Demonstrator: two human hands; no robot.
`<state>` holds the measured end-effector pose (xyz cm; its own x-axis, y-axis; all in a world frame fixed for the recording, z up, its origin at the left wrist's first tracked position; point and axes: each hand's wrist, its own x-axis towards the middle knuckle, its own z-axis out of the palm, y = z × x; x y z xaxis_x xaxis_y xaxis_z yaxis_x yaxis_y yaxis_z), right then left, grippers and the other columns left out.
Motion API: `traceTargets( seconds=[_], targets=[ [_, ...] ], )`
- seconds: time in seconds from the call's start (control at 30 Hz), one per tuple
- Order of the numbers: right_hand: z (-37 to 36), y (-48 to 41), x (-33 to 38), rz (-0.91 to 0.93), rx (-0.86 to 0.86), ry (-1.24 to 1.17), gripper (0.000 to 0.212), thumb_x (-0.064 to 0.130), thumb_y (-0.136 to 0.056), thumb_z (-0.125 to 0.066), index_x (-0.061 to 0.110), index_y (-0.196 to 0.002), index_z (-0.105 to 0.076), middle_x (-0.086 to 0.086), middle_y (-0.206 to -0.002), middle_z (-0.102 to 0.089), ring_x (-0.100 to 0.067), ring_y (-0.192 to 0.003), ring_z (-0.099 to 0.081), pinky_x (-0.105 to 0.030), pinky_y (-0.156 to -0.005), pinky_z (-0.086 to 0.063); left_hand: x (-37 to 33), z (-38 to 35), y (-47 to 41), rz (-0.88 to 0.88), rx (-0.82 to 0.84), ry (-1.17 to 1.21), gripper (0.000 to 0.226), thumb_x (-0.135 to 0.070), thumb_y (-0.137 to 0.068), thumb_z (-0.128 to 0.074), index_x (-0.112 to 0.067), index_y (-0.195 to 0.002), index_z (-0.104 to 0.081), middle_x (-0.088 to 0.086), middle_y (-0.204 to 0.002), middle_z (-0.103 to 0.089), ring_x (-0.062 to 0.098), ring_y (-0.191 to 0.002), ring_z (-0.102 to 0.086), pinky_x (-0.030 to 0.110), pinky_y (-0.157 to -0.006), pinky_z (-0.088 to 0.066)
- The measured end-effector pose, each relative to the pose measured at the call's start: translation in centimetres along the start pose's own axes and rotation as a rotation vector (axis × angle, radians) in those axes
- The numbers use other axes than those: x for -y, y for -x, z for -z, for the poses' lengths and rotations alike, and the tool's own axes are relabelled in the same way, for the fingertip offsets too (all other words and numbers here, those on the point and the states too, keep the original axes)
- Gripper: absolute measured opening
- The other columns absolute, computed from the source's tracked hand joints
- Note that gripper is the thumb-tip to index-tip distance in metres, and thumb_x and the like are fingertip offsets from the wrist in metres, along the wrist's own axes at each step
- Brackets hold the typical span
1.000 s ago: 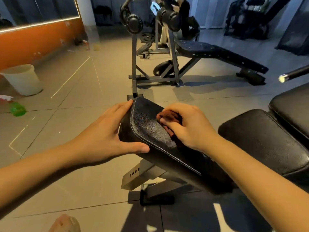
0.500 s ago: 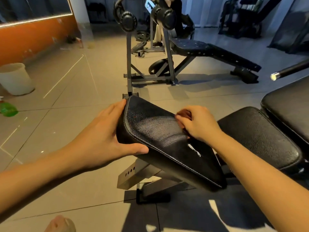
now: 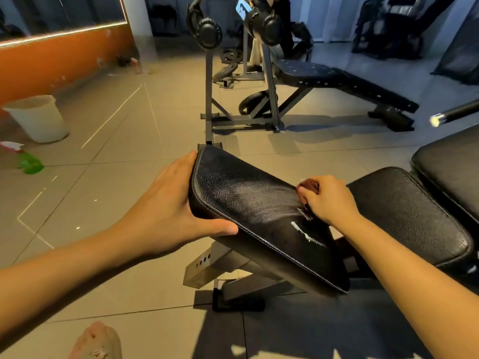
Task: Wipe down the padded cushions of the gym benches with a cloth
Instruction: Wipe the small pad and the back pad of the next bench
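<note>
Left hand (image 3: 166,213) gripping cushion (image 3: 259,216) end, right hand (image 3: 326,200) fingers curled round cloth (image 3: 308,185) (reddish-brown), pressed on cushion

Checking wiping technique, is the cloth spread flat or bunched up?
Bunched up. The right hand grips the cloth in a wad against the cushion; only a small part shows beyond the hand.

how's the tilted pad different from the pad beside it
The tilted pad slopes up at its far end; the neighbouring pad lies flatter. The tilted pad shows streaks and white scuffs; the neighbouring pad looks even. The left hand grips the tilted pad and the right hand holds a cloth on it; no hand touches the neighbouring pad. Both are black and grainy.
</note>
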<state>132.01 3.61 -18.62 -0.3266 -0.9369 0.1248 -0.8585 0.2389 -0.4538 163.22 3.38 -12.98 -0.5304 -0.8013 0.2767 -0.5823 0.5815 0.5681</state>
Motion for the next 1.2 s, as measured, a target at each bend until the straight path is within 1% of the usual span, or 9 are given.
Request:
traceTargets(
  seconds=[0.23, 0.3, 0.43, 0.5, 0.6, 0.7, 0.77, 0.93, 1.2],
  targets=[
    [1.4, 6.3, 8.2, 0.647, 0.044, -0.408, 0.015, 0.033, -0.097, -0.066, 0.025, -0.107, -0.072, 0.012, -0.099, -0.071, -0.008, -0.095, -0.064, -0.026, -0.083, -0.052, 0.1, -0.3, 0.0, 0.025, -0.032, -0.029, 0.118, -0.086, -0.054, -0.076, -0.043, -0.153, -0.028, -0.019, -0.149, -0.044, 0.007, -0.136, -0.042, 0.047, -0.113, -0.042],
    [0.8, 4.7, 6.1, 0.544, 0.046, -0.395, 0.010, 0.033, -0.098, -0.065, 0.029, -0.105, -0.071, 0.013, -0.094, -0.069, -0.011, -0.093, -0.064, -0.032, -0.084, -0.053, -0.1, -0.6, 0.1, 0.046, -0.037, -0.021, 0.118, -0.086, -0.053, -0.076, -0.042, -0.152, -0.031, -0.017, -0.148, -0.046, 0.010, -0.135, -0.044, 0.049, -0.111, -0.044],
    [-0.6, -0.7, -1.8, 0.010, 0.015, 0.018, 0.022, 0.040, -0.098, -0.060, 0.021, -0.103, -0.071, -0.002, -0.098, -0.072, -0.029, -0.098, -0.065, -0.039, -0.082, -0.052, -0.6, -0.9, 0.0, 0.079, -0.051, -0.011, 0.118, -0.088, -0.049, -0.077, -0.039, -0.148, -0.036, -0.015, -0.142, -0.050, 0.013, -0.131, -0.048, 0.051, -0.107, -0.046],
    [-0.9, -1.1, -2.3, -0.060, -0.027, 0.081, 0.022, 0.034, -0.098, -0.060, 0.015, -0.095, -0.070, -0.009, -0.094, -0.072, -0.034, -0.094, -0.065, -0.038, -0.078, -0.050, -0.7, -1.0, 0.0, 0.082, -0.053, -0.009, 0.122, -0.088, -0.048, -0.077, -0.038, -0.150, -0.035, -0.014, -0.145, -0.049, 0.013, -0.133, -0.047, 0.051, -0.110, -0.045],
    [-0.2, 1.2, 2.1, 0.204, 0.000, -0.153, 0.018, 0.033, -0.097, -0.066, 0.020, -0.085, -0.067, 0.004, -0.079, -0.066, -0.020, -0.079, -0.061, -0.030, -0.064, -0.044, -0.9, -1.0, 0.0, 0.085, -0.048, 0.021, 0.123, -0.085, -0.048, -0.081, -0.039, -0.152, -0.033, -0.014, -0.147, -0.048, 0.013, -0.135, -0.046, 0.051, -0.111, -0.044],
    [1.1, 4.9, 5.5, 0.511, 0.135, -0.477, 0.006, 0.030, -0.095, -0.070, 0.026, -0.098, -0.074, 0.012, -0.089, -0.071, -0.005, -0.089, -0.065, -0.022, -0.076, -0.050, -1.1, -1.2, 0.2, 0.121, -0.062, 0.021, 0.127, -0.086, -0.045, -0.079, -0.038, -0.152, -0.031, -0.012, -0.149, -0.045, 0.014, -0.137, -0.044, 0.052, -0.113, -0.042],
    [0.8, 4.0, 3.8, 0.480, 0.131, -0.449, 0.006, 0.029, -0.096, -0.068, 0.025, -0.097, -0.073, 0.012, -0.089, -0.071, -0.005, -0.088, -0.065, -0.025, -0.079, -0.051, -1.2, -1.3, 0.2, 0.130, -0.072, 0.016, 0.129, -0.086, -0.044, -0.079, -0.036, -0.153, -0.031, -0.011, -0.149, -0.045, 0.014, -0.136, -0.044, 0.052, -0.113, -0.042],
    [-0.2, 0.2, -2.8, 0.052, 0.005, 0.008, 0.020, 0.037, -0.098, -0.061, 0.020, -0.098, -0.072, -0.002, -0.092, -0.072, -0.026, -0.086, -0.065, -0.035, -0.073, -0.049, -1.4, -1.4, 0.2, 0.138, -0.073, 0.050, 0.124, -0.085, -0.043, -0.081, -0.038, -0.149, -0.035, -0.014, -0.145, -0.050, 0.011, -0.131, -0.049, 0.049, -0.110, -0.047],
    [1.8, 8.2, 5.6, 0.608, 0.088, -0.404, 0.017, 0.034, -0.097, -0.066, 0.027, -0.111, -0.073, 0.013, -0.103, -0.071, -0.006, -0.098, -0.063, -0.024, -0.086, -0.050, -1.9, -1.2, 0.3, 0.133, -0.051, 0.057, 0.117, -0.083, -0.048, -0.083, -0.038, -0.146, -0.038, -0.015, -0.140, -0.053, 0.010, -0.128, -0.053, 0.048, -0.104, -0.052]
  ],
)
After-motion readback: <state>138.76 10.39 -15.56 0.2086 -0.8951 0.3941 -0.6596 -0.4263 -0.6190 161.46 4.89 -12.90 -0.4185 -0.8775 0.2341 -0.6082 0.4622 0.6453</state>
